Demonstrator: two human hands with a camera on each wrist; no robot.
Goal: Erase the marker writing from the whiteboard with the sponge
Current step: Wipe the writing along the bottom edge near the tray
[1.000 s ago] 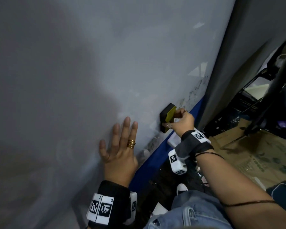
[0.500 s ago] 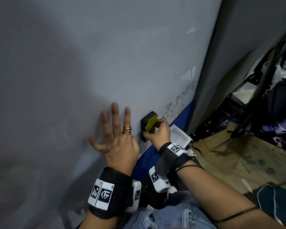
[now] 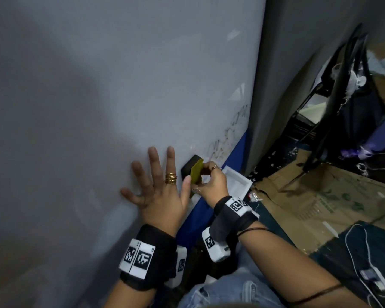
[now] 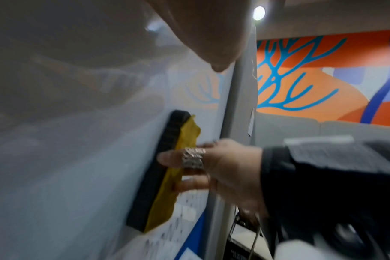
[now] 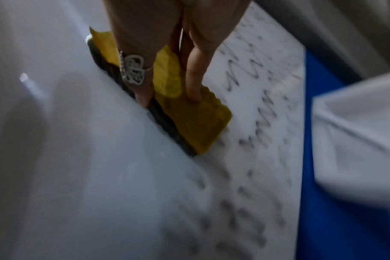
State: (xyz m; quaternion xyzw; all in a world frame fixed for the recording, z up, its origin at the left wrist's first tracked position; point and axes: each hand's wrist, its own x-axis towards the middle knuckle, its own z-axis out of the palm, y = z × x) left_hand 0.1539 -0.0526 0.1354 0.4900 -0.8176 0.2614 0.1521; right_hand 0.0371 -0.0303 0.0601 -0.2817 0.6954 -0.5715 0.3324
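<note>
Yellow-backed sponge [image 3: 196, 172] pinched by right hand [image 3: 211, 185], dark face against whiteboard [image 3: 120, 85]; marker writing [image 5: 256, 109] beside it. Left hand [image 3: 160, 192] spread flat.

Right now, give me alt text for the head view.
Right hand grips a yellow-and-black sponge against the grey whiteboard, beside scribbled black marker writing. Left hand rests flat on the board.

We see the floor [image 3: 362, 252] bearing flattened cardboard [image 3: 320, 201]; a white tray [image 3: 237, 181] sits at the cardboard's left edge, a white cable [image 3: 353, 258] on dark cloth beside it.
</note>
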